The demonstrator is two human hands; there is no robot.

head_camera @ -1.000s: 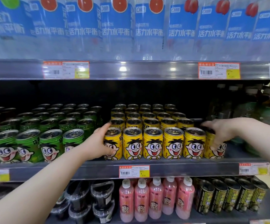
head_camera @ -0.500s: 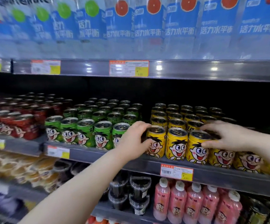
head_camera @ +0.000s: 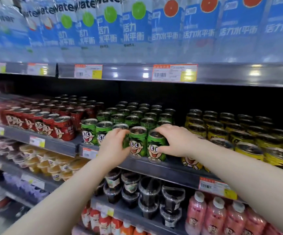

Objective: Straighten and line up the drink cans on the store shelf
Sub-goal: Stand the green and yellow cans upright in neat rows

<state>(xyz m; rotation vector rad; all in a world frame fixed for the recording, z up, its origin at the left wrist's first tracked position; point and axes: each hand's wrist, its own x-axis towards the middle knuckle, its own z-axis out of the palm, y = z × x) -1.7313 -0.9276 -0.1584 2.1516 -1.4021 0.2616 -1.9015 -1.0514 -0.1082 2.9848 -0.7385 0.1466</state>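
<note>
Green cartoon-face metal drink cans (head_camera: 137, 143): left hand (head_camera: 113, 146) and right hand (head_camera: 172, 141) each wrap one in the near row, so jerky twisting could topple neighbours.

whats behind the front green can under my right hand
More green cans stand in rows behind that front green can. The right hand covers part of the nearest one, and the back of the shelf is too dark to see.

Blue-labelled water bottles (head_camera: 137, 28) above, price tags (head_camera: 174, 72), dark lidded cups (head_camera: 147, 189), pink bottles (head_camera: 215, 216) below
</note>
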